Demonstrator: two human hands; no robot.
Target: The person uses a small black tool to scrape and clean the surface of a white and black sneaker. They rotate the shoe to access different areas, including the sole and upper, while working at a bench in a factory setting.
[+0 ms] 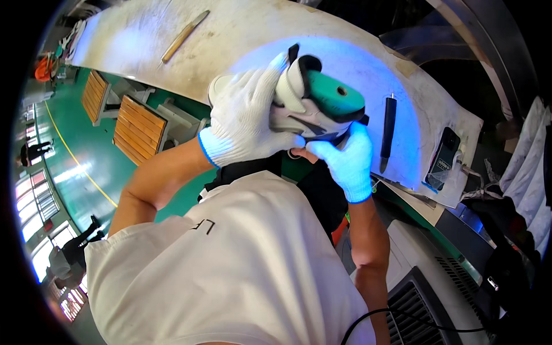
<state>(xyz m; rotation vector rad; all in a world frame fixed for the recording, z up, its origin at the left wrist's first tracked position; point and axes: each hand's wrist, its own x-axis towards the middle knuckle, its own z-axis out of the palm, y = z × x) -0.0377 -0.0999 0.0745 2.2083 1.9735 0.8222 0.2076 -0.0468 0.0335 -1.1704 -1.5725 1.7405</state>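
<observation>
A white and grey shoe (pixel 294 119) with a dark stripe is held up in front of me, above the near edge of the table. A green shoe last (pixel 338 96) with a round hole sticks out of its opening. My left hand (pixel 244 118), in a white knit glove, is wrapped round the shoe's left side, with the thumb along its lower side. My right hand (pixel 352 164), gloved too and lit blue, grips the shoe's lower right end near the last. Its fingertips are partly hidden behind the shoe.
On the worn pale table (pixel 247 31) lie a wooden-handled knife (pixel 183 39), a black-handled tool (pixel 388 129) and a dark phone (pixel 445 155). Blue light falls around the shoe. Carts with slatted wooden tops (pixel 140 127) stand at the left. A grey vented machine (pixel 425 276) is at lower right.
</observation>
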